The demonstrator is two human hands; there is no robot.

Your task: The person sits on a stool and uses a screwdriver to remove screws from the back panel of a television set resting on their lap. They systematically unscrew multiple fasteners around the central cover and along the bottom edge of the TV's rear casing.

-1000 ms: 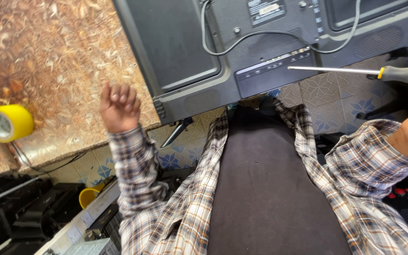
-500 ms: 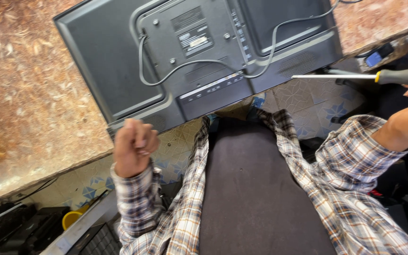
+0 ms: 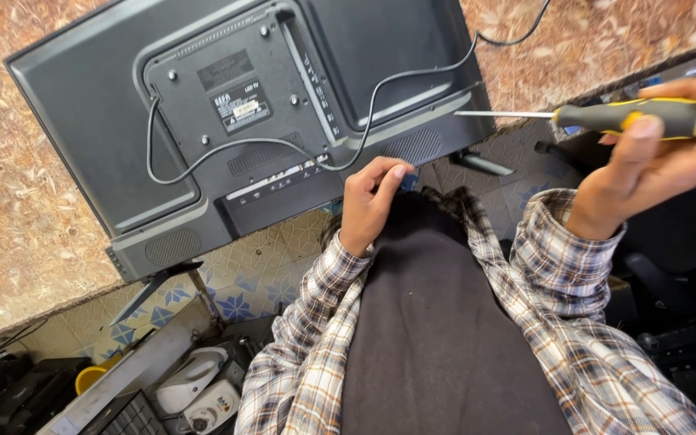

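Clasped in the right hand (image 3: 654,161), a yellow-and-black-handled screwdriver (image 3: 606,117) is held level in a firm grip, its thin metal shaft pointing at the lower edge of the flat black television (image 3: 227,121), which lies back-up on the speckled brown chipboard surface (image 3: 10,201). Left hand (image 3: 370,201) curls loosely, grip empty, fingertips just below the television's edge. Down left, a small yellow bowl (image 3: 89,377) sits among clutter, contents unclear.

left hand (image 3: 370,203) loosely curled, right hand (image 3: 660,157) raised — gripping

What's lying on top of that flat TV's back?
A black cable loops across the television back, beside a label. The screen faces down on the worktop, hidden.
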